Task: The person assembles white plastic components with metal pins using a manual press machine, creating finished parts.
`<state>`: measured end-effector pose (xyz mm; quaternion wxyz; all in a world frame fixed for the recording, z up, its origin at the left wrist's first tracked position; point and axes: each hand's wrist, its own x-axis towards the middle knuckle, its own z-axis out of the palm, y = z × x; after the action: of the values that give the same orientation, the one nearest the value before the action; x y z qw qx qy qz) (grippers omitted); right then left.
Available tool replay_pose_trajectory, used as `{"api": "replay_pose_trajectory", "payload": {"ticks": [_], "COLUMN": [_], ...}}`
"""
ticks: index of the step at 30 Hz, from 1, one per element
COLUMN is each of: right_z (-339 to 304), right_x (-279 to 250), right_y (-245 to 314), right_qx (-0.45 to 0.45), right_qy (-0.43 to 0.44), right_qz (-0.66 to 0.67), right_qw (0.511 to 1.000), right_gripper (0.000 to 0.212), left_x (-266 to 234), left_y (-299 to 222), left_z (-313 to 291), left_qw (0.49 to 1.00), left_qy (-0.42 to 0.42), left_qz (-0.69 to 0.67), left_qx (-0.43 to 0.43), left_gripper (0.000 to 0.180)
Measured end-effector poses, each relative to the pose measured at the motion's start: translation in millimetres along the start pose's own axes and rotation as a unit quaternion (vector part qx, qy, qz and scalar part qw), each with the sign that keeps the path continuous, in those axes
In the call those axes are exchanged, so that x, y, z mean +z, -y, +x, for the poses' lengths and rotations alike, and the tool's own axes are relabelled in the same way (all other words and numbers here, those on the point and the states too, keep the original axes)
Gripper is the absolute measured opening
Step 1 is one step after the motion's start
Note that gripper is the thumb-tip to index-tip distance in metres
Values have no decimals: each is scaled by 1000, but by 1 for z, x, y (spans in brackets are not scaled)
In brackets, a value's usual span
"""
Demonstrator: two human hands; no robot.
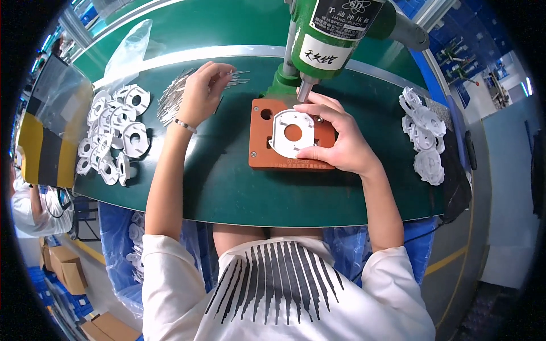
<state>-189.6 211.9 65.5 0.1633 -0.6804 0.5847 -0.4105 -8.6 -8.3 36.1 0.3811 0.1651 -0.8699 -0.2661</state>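
Here | white part between right fingers, gripped | left fingers by pins, hold unclear

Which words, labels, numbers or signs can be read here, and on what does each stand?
Wording is not copied here, only its places:
Black plate on the green press: printed lines, emblem; smallest print blurred.
White label on the same press: large handwritten characters, legible.
Orange block, near edge: engraving, too small to read surely.

Bright room, shiny worktop
Pale glare lies leftward, shadow pools beside the orange block, straight edges bow toward black.
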Motion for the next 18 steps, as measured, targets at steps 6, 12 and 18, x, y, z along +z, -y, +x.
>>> {"api": "replay_pose_trajectory", "payload": {"ticks": [6,12,18], "right_z": [-3,-5,-5], "right_x": [2,0,4], "right_y": [-1,-6,-11], "right_qx": [39,53,51], "right_qy": [-18,-6,-14], "right_qz": [20,-36,-15], "right_qw": [999,998,999], "right_gripper": [67,69,69], "left_x": [27,50,48], "left_y": [-60,-93,-91], "left_z": [-11,-12,-11], "left_qw": [925,970,984], "left_qy": [5,12,11], "left_qz": [-368,-237,-170], "left_qx": [-94,-57,-48], "left_gripper": [11,10,9]}}
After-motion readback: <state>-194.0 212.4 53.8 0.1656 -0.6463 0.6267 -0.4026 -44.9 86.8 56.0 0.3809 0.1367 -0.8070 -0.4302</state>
